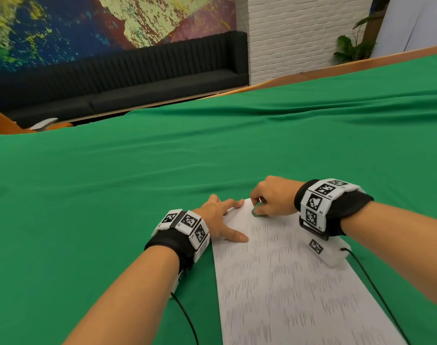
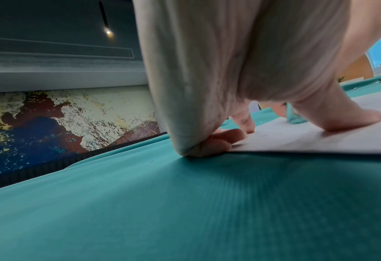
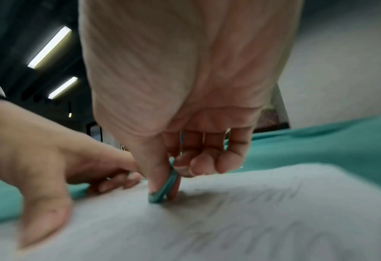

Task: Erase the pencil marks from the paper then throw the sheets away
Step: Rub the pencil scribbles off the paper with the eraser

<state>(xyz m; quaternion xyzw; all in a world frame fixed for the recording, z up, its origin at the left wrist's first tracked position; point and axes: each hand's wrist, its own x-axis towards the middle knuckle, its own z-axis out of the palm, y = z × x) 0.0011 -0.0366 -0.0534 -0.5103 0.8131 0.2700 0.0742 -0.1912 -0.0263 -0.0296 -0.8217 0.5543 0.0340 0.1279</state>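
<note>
Pinching a green eraser (image 3: 164, 187) against the paper (image 1: 287, 282) near its far edge, the right hand (image 1: 272, 197) works; left hand (image 1: 217, 220), fingers spread flat, pins the sheet to the green surface (image 1: 113, 195).

A big green cloth (image 1: 138, 195) fills the middle of the frame. The white sheet of paper (image 1: 287, 295) at lower right has rows of grey squiggly pencil lines. The small eraser (image 3: 162, 187) is teal.
</note>
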